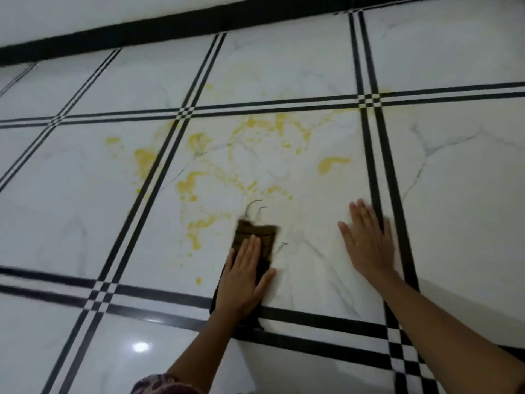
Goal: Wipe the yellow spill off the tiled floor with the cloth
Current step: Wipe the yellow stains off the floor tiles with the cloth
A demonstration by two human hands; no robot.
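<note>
A yellow spill (199,177) spreads in streaks and blobs over the white marble-look tiled floor (312,194), crossing a black tile border to the left. A dark olive-brown cloth (257,233) with loose threads lies on the tile at the spill's near right edge. My left hand (244,280) presses flat on the cloth's near half, fingers together, covering much of it. My right hand (368,243) rests flat on bare tile to the right of the cloth, fingers spread, holding nothing. A separate yellow blob (331,163) lies further off, between the hands.
Black double-line borders (380,166) divide the tiles into a grid. A black skirting strip (170,27) runs along the white wall at the far side. A lamp's reflection (141,347) shines on the near tile. A patterned sleeve (162,385) shows at the bottom edge.
</note>
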